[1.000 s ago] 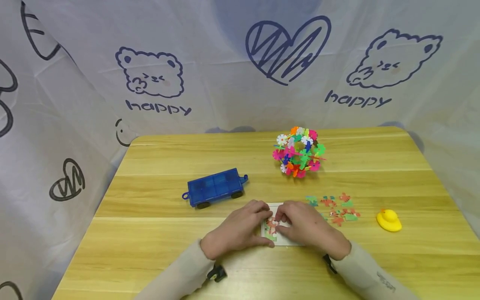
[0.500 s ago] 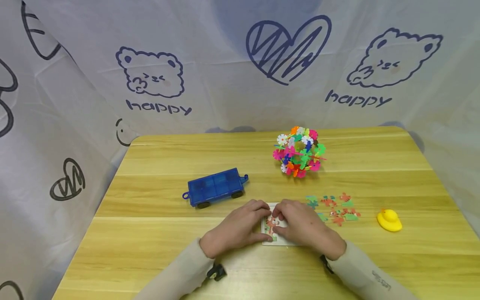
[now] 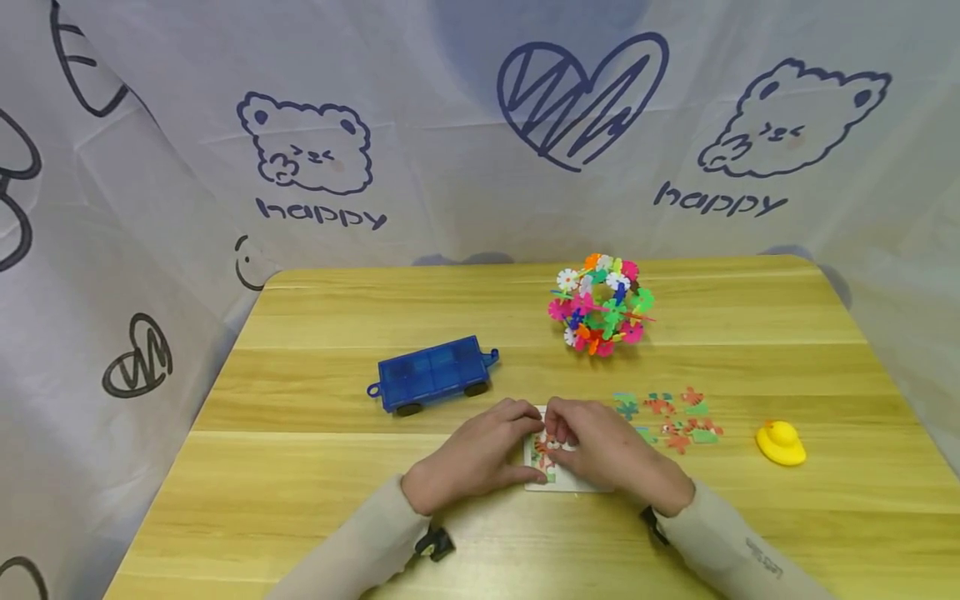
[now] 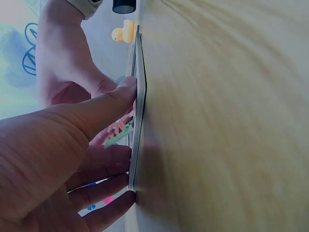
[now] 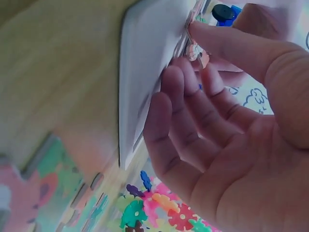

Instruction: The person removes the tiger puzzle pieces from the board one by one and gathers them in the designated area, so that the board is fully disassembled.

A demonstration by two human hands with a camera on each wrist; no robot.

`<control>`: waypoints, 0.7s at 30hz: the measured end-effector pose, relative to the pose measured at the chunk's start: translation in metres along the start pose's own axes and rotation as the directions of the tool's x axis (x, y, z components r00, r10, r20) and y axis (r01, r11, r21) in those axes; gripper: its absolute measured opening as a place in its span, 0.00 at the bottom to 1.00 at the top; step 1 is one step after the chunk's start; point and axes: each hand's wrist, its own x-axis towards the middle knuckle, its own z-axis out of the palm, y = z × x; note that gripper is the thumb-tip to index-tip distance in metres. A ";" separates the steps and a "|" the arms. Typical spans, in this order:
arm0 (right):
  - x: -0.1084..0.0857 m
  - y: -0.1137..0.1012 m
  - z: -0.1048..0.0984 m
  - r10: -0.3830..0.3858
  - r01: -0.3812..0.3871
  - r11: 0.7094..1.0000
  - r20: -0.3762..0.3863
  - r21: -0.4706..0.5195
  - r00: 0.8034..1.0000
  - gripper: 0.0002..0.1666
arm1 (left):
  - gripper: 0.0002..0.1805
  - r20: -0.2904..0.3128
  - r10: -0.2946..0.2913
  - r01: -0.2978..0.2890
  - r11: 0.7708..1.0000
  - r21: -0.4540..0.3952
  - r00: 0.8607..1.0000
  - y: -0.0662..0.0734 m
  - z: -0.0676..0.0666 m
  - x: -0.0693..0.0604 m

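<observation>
A white puzzle board [image 3: 576, 482] lies flat between my hands, with several orange and green jigsaw pieces [image 3: 542, 460] on its left part. My left hand [image 3: 472, 457] holds the board at its left side; in the left wrist view its thumb [image 4: 123, 89] presses the rim while the other fingers touch the edge. Over the board, my right hand [image 3: 611, 446] pinches an orange jigsaw piece [image 5: 197, 54] between thumb and index finger, low against the laid pieces. Its other fingers are bent over the white surface. In the head view the fingers hide most of that piece.
Several loose jigsaw pieces [image 3: 703, 432] lie right of the board, and a yellow rubber duck [image 3: 781, 442] sits beyond them. A blue toy wagon [image 3: 431, 375] stands at back left. Behind the board is a colourful ball of flower-shaped discs [image 3: 602, 307].
My right hand shifts slightly left over the board and its fingers change position at the piece. The left hand draws its thumb in slightly and stays at the board's left side.
</observation>
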 end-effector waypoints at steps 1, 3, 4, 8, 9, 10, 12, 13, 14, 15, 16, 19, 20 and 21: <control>0.000 0.000 -0.001 -0.008 0.008 1.000 0.000 0.020 1.000 0.15 | 0.37 -0.001 0.001 -0.001 1.000 0.000 1.000 0.000 0.000 0.000; -0.001 0.001 -0.002 -0.026 0.026 0.998 0.006 0.063 1.000 0.14 | 0.36 -0.004 0.003 -0.003 1.000 -0.001 1.000 0.000 0.000 0.000; -0.001 0.002 -0.003 -0.036 0.035 0.996 0.009 0.083 0.999 0.14 | 0.36 -0.006 0.004 -0.004 1.000 -0.001 1.000 0.000 0.000 0.000; -0.004 0.004 -0.005 -0.054 0.051 0.988 0.019 0.144 0.998 0.13 | 0.35 -0.009 0.004 -0.004 1.000 -0.002 1.000 0.001 0.000 0.000; -0.005 0.005 -0.007 -0.058 0.054 0.986 0.019 0.157 0.998 0.12 | 0.35 -0.010 0.005 -0.005 1.000 -0.001 1.000 0.001 -0.001 0.000; -0.006 0.006 -0.008 -0.060 0.056 0.985 0.016 0.166 0.998 0.11 | 0.35 -0.008 0.004 -0.004 1.000 -0.001 1.000 0.001 -0.001 0.000; -0.009 0.008 -0.012 -0.049 0.047 0.983 0.007 0.178 0.999 0.11 | 0.36 -0.007 0.001 -0.001 1.000 -0.003 1.000 0.002 -0.001 0.000; -0.011 0.010 -0.014 -0.045 0.044 0.982 -0.002 0.182 0.999 0.10 | 0.36 -0.005 -0.001 0.001 1.000 -0.004 1.000 0.002 -0.001 0.000; -0.012 0.012 -0.016 -0.044 0.045 0.982 -0.012 0.181 0.999 0.10 | 0.36 -0.003 -0.004 0.004 1.000 -0.005 1.000 0.002 -0.001 0.000; -0.014 0.013 -0.018 -0.040 0.043 0.983 -0.021 0.181 0.999 0.09 | 0.37 -0.001 -0.008 0.008 1.000 -0.006 1.000 0.003 -0.001 -0.001; -0.016 0.015 -0.020 -0.039 0.044 0.983 -0.032 0.177 0.999 0.09 | 0.37 0.000 -0.012 0.012 1.000 -0.006 1.000 0.003 -0.002 -0.001; -0.021 0.022 -0.025 -0.029 0.038 0.984 -0.053 0.173 0.998 0.08 | 0.37 0.005 -0.021 0.021 1.000 -0.004 1.000 0.003 -0.002 -0.001; -0.023 0.024 -0.027 -0.026 0.036 0.985 -0.058 0.172 0.998 0.07 | 0.37 0.005 -0.022 0.022 1.000 -0.003 1.000 0.003 -0.002 -0.001; -0.025 0.026 -0.028 -0.020 0.030 0.985 -0.061 0.172 0.998 0.07 | 0.37 0.006 -0.023 0.023 1.000 -0.002 1.000 0.003 -0.002 -0.001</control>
